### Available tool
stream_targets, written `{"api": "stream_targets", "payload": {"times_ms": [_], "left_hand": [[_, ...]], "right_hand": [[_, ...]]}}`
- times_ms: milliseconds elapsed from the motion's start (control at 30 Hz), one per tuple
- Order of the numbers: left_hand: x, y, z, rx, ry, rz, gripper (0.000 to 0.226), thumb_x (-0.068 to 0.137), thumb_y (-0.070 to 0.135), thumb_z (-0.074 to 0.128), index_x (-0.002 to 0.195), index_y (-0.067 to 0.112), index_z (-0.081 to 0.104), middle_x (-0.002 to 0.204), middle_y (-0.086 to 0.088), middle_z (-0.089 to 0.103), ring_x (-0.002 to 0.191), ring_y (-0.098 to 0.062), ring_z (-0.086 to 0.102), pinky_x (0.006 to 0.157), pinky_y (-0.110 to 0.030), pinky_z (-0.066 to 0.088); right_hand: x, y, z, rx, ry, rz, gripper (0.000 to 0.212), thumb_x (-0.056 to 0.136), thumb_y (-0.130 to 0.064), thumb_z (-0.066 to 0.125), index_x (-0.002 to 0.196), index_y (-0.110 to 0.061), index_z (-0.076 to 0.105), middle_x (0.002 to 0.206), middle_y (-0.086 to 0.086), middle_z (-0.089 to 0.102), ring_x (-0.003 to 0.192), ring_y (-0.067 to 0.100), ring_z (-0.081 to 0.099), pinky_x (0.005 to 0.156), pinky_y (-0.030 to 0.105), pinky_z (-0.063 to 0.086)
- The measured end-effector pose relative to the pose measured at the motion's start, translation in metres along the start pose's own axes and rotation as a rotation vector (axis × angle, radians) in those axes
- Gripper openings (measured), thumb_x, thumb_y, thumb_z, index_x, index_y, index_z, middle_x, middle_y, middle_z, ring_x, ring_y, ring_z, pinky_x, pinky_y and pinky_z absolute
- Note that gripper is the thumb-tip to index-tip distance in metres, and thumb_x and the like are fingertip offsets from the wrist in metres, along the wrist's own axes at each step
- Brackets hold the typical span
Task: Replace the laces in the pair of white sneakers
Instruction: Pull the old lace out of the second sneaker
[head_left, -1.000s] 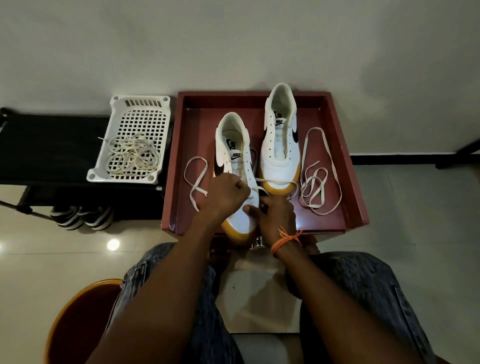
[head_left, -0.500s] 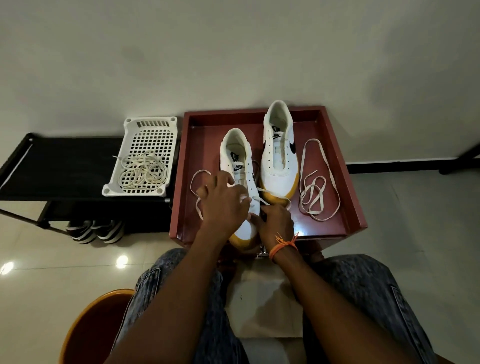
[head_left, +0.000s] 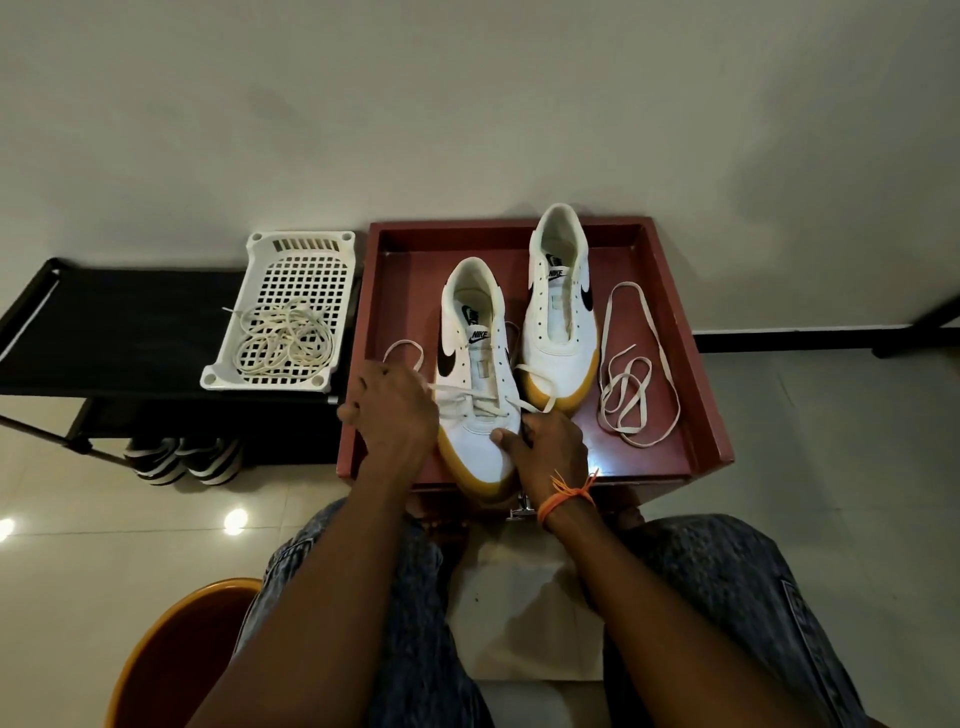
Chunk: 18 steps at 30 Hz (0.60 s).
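Two white sneakers with tan soles stand in a dark red tray (head_left: 691, 364). The near sneaker (head_left: 475, 364) has a cream lace (head_left: 470, 397) crossing its lowest eyelets. My left hand (head_left: 395, 410) grips the lace's left strand beside the shoe. My right hand (head_left: 550, 449), with an orange thread at the wrist, holds the shoe's toe, thumb on the white leather, fingers curled by the lace's right end. The far sneaker (head_left: 558, 312) has no lace. A loose cream lace (head_left: 636, 384) lies in the tray to the right.
A white plastic basket (head_left: 306, 260) with a tangle of laces (head_left: 283, 340) sits on a black rack (head_left: 104, 332) to the left. Striped shoes (head_left: 182, 457) stand under it. An orange stool (head_left: 176, 654) is at my left knee. A wall rises behind the tray.
My left hand has slid off the shoe's top to its left side, pulling the lace outward and uncovering the laced eyelets. My right hand stays at the toe. The camera has tilted upward.
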<state>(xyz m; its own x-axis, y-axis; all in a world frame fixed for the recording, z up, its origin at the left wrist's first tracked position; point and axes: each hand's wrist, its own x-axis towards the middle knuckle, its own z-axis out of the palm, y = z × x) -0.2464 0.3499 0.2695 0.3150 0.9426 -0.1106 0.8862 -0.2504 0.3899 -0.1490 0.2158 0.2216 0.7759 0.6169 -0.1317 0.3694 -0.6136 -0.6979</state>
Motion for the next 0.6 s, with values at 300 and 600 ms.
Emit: {"api": "stream_targets", "payload": {"times_ms": [300,600], "left_hand": [[-0.019,0.028,0.019,-0.364,-0.294,0.459,0.061,0.088,-0.002,0.060,0.142,0.015,0.037,0.093,-0.004,0.067,0.082,-0.018,0.066,0.071,-0.038,0.058],[-0.001,0.017,-0.003,-0.460,0.107,0.178,0.020,0.089,-0.004,0.049,0.099,0.010,0.060,0.083,-0.001,0.060,0.073,-0.019,0.062,0.061,-0.035,0.053]], "right_hand": [[-0.001,0.000,0.001,-0.004,0.043,-0.056,0.035,0.084,-0.047,0.070,0.093,-0.013,0.077,0.088,0.009,0.072,0.081,0.025,0.065,0.066,0.032,0.051],[0.000,0.002,0.000,-0.012,-0.009,-0.007,0.033,0.082,-0.046,0.072,0.076,-0.013,0.069,0.078,0.008,0.067,0.071,0.023,0.059,0.055,0.024,0.030]]}}
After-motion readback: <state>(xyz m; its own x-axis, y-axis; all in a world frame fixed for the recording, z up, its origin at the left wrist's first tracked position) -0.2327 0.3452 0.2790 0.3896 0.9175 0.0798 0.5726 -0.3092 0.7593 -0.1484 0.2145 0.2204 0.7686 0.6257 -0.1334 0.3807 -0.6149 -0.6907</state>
